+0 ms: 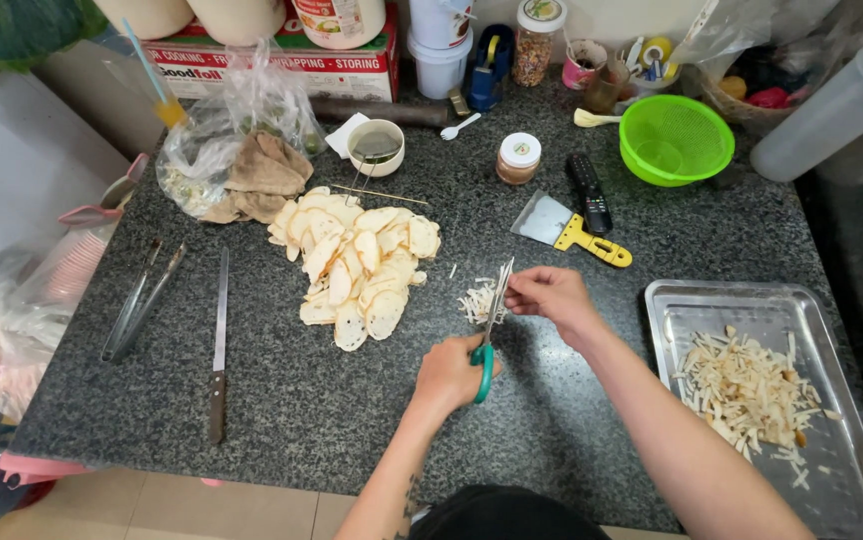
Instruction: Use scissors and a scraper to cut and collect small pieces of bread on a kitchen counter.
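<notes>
Scissors cutting a pale slice over a dark granite tabletop (pixel 302 400).

Left hand (pixel 449 375): grip closed through the handles of the green-handled steel scissors (pixel 489 335), blades up. Right hand (pixel 552 295): fingertips pinched on 1 thin pale slice at the blades. Below: small heap of cut strips (pixel 477 300). Left: pile of pale round slices (pixel 357 265). Right: steel tray (pixel 682 305) holding strips.

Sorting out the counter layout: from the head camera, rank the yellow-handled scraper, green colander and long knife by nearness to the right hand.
From the right hand:
1. Yellow-handled scraper, just beyond it.
2. Green colander, farther back, rightward.
3. Long knife, far left.
</notes>
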